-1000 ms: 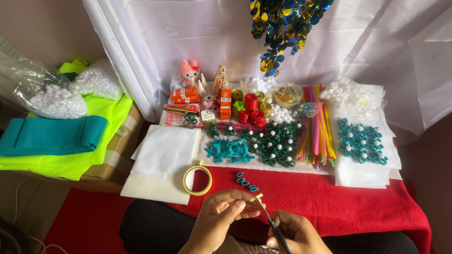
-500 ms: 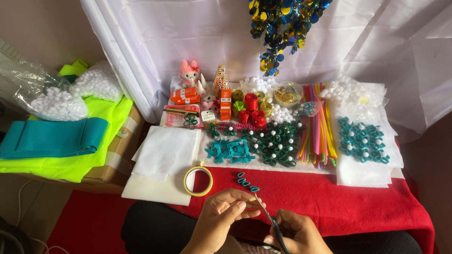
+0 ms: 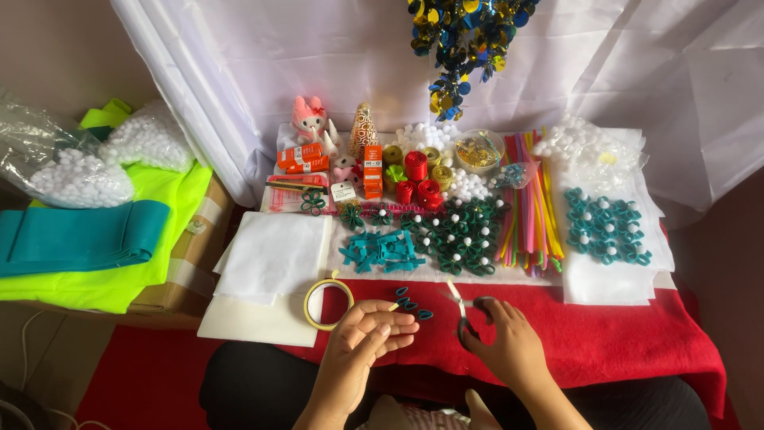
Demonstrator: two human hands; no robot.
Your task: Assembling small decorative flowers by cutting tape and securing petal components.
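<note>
My left hand (image 3: 362, 338) hovers over the near edge of the red cloth (image 3: 637, 334) with its fingers curled around a thin strip. Only the strip's pale tip (image 3: 395, 306) shows above the index finger. My right hand (image 3: 509, 346) rests on the cloth to the right, fingers closed over the dark handles of a pair of scissors (image 3: 461, 314) whose blades point away from me. A few small teal loops (image 3: 410, 302) lie between the two hands.
A yellow tape roll (image 3: 328, 304) and white sheets (image 3: 270, 259) lie left of my hands. Behind are teal strips (image 3: 380, 248), teal flowers with white pom-poms (image 3: 461, 235), pipe cleaners (image 3: 529, 211) and more flowers (image 3: 609, 231). Fabric and pom-pom bags (image 3: 76, 179) sit far left.
My right hand has let go of the thin strip it held beside my left hand and moved right onto the scissors. My left hand stays in place.
</note>
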